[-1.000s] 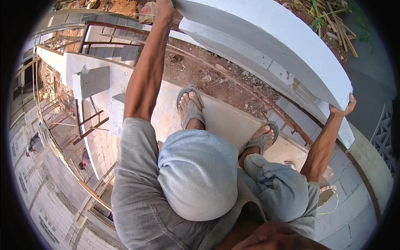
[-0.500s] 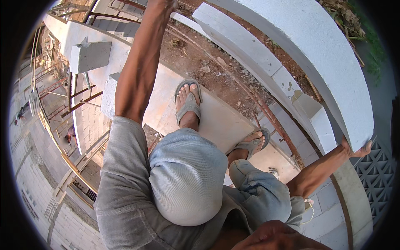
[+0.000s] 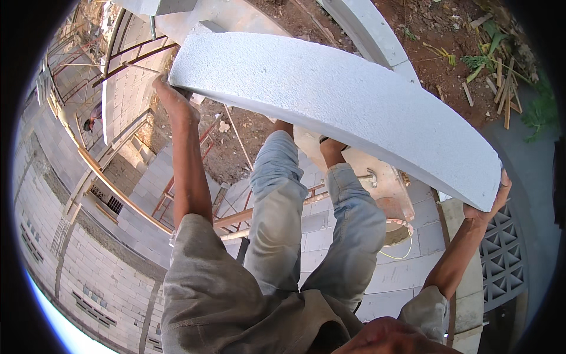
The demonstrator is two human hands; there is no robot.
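Note:
A long white lightweight concrete block (image 3: 342, 97) is held up in front of me, across my legs, looking curved in the wide picture. My left hand (image 3: 175, 97) is closed round its left end, the fingers partly hidden beneath it. At the opposite end, my right hand (image 3: 490, 200) grips the lower right corner, with the fingers wrapped over the end face. Below the block are my legs in faded jeans (image 3: 274, 224). The block covers most of my feet and part of the plank (image 3: 236, 16) that I stand on.
A wall top of pale blocks (image 3: 377, 38) runs beyond the held block. A bucket (image 3: 397, 233) stands by my right leg, near a trowel-like metal tool (image 3: 369, 177). Patterned vent blocks (image 3: 501, 253) lie right. Scaffold bars (image 3: 132, 59) and a person (image 3: 91, 121) far below show left.
The block has come up off the wall side and swung nearer, now lying across my front. My left hand has come back into full view at its left end. My legs have straightened.

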